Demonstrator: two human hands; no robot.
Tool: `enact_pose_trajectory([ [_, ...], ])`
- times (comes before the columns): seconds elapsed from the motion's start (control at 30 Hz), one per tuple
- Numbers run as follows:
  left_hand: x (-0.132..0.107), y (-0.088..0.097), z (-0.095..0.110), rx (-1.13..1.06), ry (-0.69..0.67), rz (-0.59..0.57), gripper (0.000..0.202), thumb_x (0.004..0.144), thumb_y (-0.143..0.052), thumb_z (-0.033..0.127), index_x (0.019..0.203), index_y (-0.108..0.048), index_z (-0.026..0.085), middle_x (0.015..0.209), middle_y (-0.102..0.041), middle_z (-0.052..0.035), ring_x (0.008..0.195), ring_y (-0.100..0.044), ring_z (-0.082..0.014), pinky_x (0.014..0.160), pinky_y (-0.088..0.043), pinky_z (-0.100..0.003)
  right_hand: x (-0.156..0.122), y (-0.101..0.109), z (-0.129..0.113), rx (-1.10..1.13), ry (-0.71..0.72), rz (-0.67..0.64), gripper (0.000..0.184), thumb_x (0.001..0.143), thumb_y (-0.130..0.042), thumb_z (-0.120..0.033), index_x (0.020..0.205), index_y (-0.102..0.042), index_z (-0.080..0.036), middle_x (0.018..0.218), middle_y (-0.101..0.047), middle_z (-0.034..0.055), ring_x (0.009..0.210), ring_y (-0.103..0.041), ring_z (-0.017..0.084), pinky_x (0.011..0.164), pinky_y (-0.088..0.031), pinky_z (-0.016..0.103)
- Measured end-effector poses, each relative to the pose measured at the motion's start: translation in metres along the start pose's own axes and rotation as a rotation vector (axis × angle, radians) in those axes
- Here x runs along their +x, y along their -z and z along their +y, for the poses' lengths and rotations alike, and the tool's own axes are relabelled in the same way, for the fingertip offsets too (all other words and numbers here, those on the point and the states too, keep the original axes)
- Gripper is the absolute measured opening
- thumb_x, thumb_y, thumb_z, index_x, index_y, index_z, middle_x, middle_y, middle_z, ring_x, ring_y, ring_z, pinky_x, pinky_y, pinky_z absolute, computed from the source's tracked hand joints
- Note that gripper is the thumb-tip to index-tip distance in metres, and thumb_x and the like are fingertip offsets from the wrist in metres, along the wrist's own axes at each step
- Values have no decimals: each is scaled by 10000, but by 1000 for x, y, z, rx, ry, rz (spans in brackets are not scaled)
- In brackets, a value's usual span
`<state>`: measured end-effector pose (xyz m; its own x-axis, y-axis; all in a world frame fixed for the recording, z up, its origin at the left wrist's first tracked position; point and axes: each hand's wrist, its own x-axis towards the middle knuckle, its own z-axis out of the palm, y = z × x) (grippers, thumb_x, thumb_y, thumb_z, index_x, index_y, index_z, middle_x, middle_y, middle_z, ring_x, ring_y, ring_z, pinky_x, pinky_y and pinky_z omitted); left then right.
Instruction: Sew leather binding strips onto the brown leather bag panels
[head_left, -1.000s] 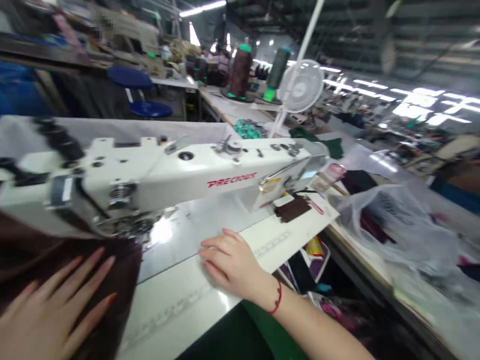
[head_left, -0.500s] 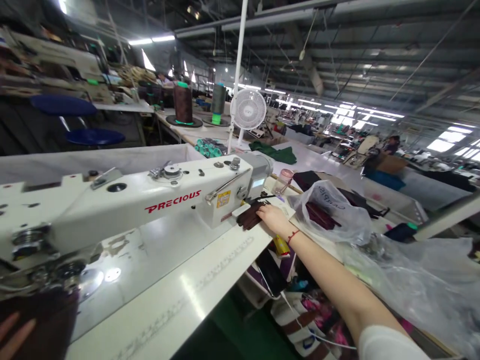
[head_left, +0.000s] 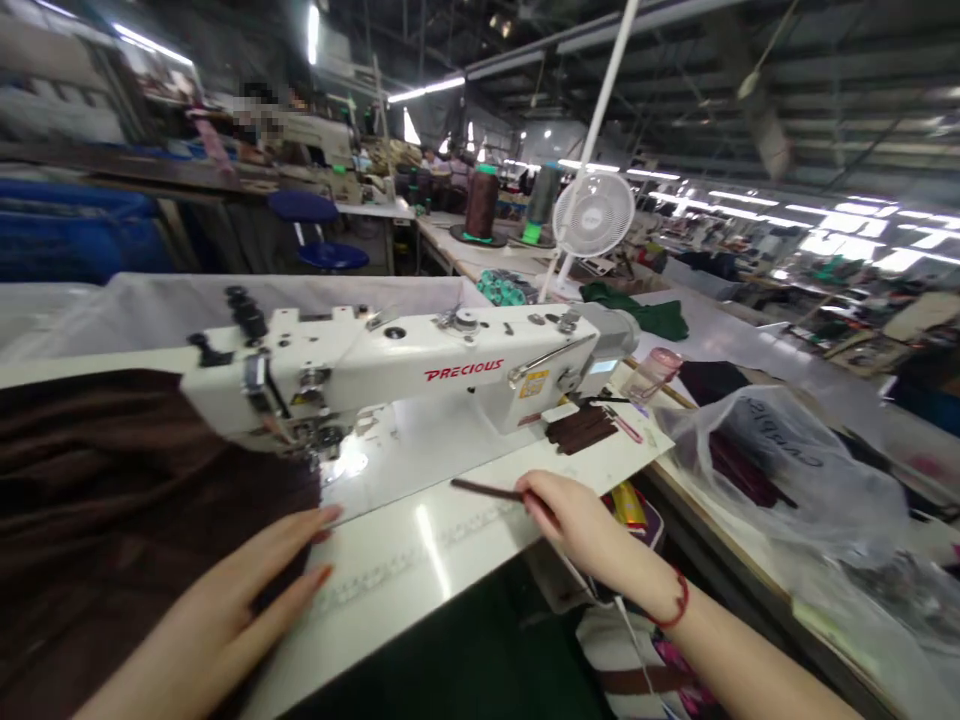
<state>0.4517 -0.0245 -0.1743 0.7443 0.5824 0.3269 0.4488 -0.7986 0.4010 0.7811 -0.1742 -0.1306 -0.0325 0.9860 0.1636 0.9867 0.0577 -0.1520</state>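
Note:
My right hand pinches one end of a narrow dark brown fabric strip and holds it over the sewing machine's white table. My left hand rests at the edge of a large dark brown cloth, thumb and fingers apart, close to the needle area. The cloth spreads under the head of the white sewing machine. A pile of similar brown strips lies at the right end of the machine table, beside a pink-handled tool.
Behind the machine stand a white fan, a brown thread cone and green fabric. A clear plastic bag with dark pieces lies right, near a pink jar. A blue stool is at back left.
My right hand has left the pile and moved left toward me with one strip. The view has turned left, bringing my left hand and more of the brown cloth into sight.

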Motion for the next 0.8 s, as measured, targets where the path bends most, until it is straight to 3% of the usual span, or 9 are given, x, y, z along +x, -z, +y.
enact_pose_trajectory([
  [0.07, -1, 5, 16, -283, 130, -87, 470, 868, -535, 464, 1308, -536, 297, 1189, -668, -40, 954, -669, -221, 808, -570, -311, 14, -5, -47, 417, 58, -119, 167, 920, -478, -100, 976, -597, -202, 876, -646, -9, 776, -594, 113, 701, -462, 199],
  [0.17, 0, 29, 27, -520, 299, -229, 288, 871, -532, 437, 895, -707, 208, 844, -693, -28, 783, -632, -181, 707, -511, -254, 42, -14, -94, 871, 28, -285, 155, 929, -489, -163, 940, -641, -193, 795, -630, -14, 692, -556, 106, 600, -424, 197],
  [0.23, -9, 50, 19, -637, 493, -258, 360, 876, -520, 490, 752, -656, 181, 653, -589, 11, 611, -532, -131, 571, -428, -217, 61, -24, -111, 1086, -44, -373, 127, 904, -559, -243, 932, -664, -175, 735, -610, -15, 596, -507, 91, 520, -385, 193],
  [0.3, -27, 69, 2, -740, 676, -241, 417, 855, -533, 554, 718, -592, 165, 582, -476, 44, 518, -403, -93, 481, -312, -200, 78, -36, -123, 1287, -131, -434, 186, 847, -652, -337, 894, -669, -157, 687, -593, -18, 526, -469, 76, 475, -372, 191],
  [0.43, -63, 96, -30, -822, 812, -209, 451, 825, -567, 585, 692, -541, 155, 566, -413, 56, 498, -328, -79, 465, -220, -207, 103, -58, -149, 1597, -270, -520, 312, 747, -755, -433, 800, -650, -144, 639, -600, -8, 482, -486, 69, 427, -380, 176],
  [0.6, -75, 118, -54, -671, 741, -193, 427, 870, -520, 552, 736, -628, 161, 605, -513, 23, 551, -459, -109, 508, -323, -210, 116, -74, -177, 1735, -337, -558, 328, 743, -769, -424, 869, -698, -129, 654, -628, 9, 489, -523, 64, 445, -416, 166],
  [0.7, -69, 122, -62, -307, 521, -146, 349, 902, -500, 487, 905, -715, 211, 813, -680, -21, 767, -614, -181, 717, -460, -267, 119, -79, -183, 1728, -365, -544, 357, 751, -763, -426, 943, -707, -130, 703, -653, 25, 538, -569, 79, 488, -458, 178],
  [0.8, -52, 108, -56, 24, 263, -55, 306, 894, -565, 408, 1155, -660, 278, 1078, -696, -35, 993, -620, -232, 937, -435, -368, 126, -85, -183, 1719, -362, -496, 356, 762, -750, -422, 952, -700, -124, 717, -657, 30, 556, -585, 86, 497, -466, 183],
])
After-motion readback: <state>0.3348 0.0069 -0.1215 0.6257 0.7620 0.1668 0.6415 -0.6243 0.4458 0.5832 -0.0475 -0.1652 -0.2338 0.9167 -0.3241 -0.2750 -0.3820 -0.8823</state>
